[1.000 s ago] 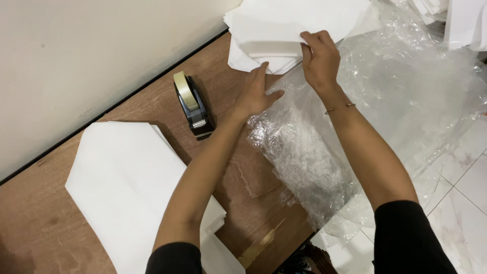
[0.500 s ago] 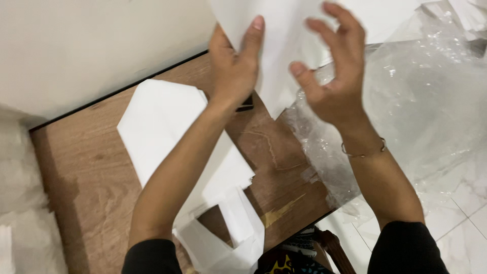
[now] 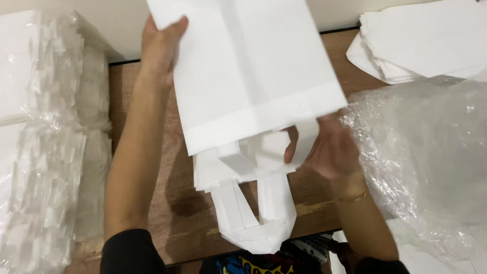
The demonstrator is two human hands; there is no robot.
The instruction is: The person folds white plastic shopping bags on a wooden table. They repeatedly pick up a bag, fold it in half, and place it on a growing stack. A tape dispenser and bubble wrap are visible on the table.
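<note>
Left hand (image 3: 160, 45) pinching far-left corner of white bag (image 3: 253, 71), right hand (image 3: 329, 149) gripping its near edge, above wooden tabletop (image 3: 187, 213); bag stack (image 3: 421, 40) far right.

I see white bag (image 3: 253, 76): matt, cloth-like, faintly fibrous, creased along folds. Bag stack (image 3: 426, 40): same dull white finish. Table (image 3: 177, 203): brown wood grain, semi-matt, chipped pale at front edge. Clear wrap (image 3: 431, 162): thin plastic, glossy, crinkled. Wrapped bundles (image 3: 40, 152): shiny film, wrinkled.
</note>
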